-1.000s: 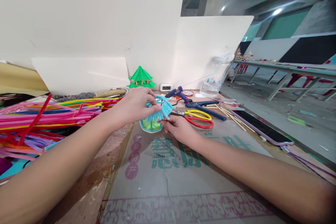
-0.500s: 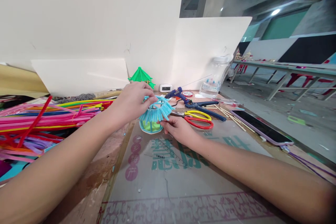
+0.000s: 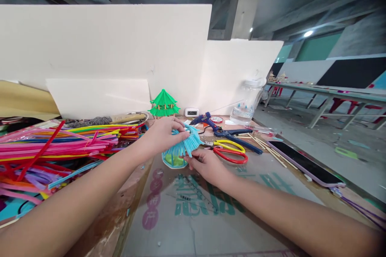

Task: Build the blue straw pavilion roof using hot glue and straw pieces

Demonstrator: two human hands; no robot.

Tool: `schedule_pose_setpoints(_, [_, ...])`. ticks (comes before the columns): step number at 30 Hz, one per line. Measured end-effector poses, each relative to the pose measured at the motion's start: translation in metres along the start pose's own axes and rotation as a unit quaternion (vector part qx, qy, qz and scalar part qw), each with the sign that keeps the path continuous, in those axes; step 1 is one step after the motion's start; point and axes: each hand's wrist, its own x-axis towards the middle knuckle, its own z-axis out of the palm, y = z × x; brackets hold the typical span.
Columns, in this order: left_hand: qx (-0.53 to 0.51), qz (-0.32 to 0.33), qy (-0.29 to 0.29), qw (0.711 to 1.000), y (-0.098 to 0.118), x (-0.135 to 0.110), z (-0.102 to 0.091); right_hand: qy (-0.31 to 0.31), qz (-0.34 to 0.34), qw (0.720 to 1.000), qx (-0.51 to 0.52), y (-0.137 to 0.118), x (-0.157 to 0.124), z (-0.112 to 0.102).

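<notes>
Grey plastic sheeting (image 3: 169, 241) with printed characters is spread nearest, its near edge cut off. Near its far left corner the blue model (image 3: 192, 143) is stood, a green floor (image 3: 176, 162) glimpsed under its drooping strips. Its roof is pinched narrowly by the left hand (image 3: 166, 134), between thumb and fingers; the right hand (image 3: 208, 164) is set low at the model's right side, fingertips close together, though whether a post is gripped or merely braced is not shown. The base should probably be steadied low while the strips are pressed lightly, so that none are bent or pulled loose. The roof's top and left side are mostly hidden by the left hand. Beyond, the scissors (image 3: 233, 160) are laid with blade tips not clearly seen, and a glue gun (image 3: 206, 119) is placed behind them. Farther back, the foot of a green model (image 3: 164, 102) is partly blocked, and the digits on a small clock (image 3: 191, 112) are hard to read. Pale objects (image 3: 282, 76) on the far table (image 3: 328, 93) are too small to identify.
</notes>
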Motion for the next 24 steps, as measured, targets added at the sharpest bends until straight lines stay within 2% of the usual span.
schedule_pose_setpoints(4, [-0.136, -0.051, 0.018, 0.989, 0.000, 0.000, -0.009, -0.001, 0.006, 1.000, -0.003, 0.001, 0.000, 0.000])
schedule_pose_setpoints(9, [-0.362, -0.075, 0.092, 0.925, 0.011, -0.001, -0.032, 0.017, 0.012, 1.000, -0.009, 0.003, 0.001, 0.000])
schedule_pose_setpoints(12, [-0.386, -0.096, 0.140, 0.907, 0.013, -0.003, -0.050, 0.027, 0.015, 1.000, -0.008, 0.005, 0.001, 0.000])
schedule_pose_setpoints(14, [-0.353, -0.120, 0.161, 0.914, 0.011, -0.004, -0.061, 0.025, 0.014, 1.000, -0.009, 0.006, 0.001, 0.000])
schedule_pose_setpoints(16, [-0.276, -0.144, 0.183, 0.933, 0.006, -0.006, -0.071, 0.021, 0.013, 1.000, -0.010, 0.007, 0.001, 0.000])
schedule_pose_setpoints(19, [-0.049, -0.160, 0.225, 0.960, -0.005, -0.009, -0.080, 0.020, 0.013, 1.000, -0.009, 0.008, 0.001, 0.001])
schedule_pose_setpoints(21, [0.109, -0.168, 0.226, 0.954, -0.016, -0.012, -0.083, 0.022, 0.017, 1.000, -0.008, 0.007, 0.001, 0.001])
schedule_pose_setpoints(24, [0.239, -0.178, 0.195, 0.934, -0.035, -0.014, -0.083, 0.026, 0.029, 0.999, 0.004, 0.006, 0.000, 0.000])
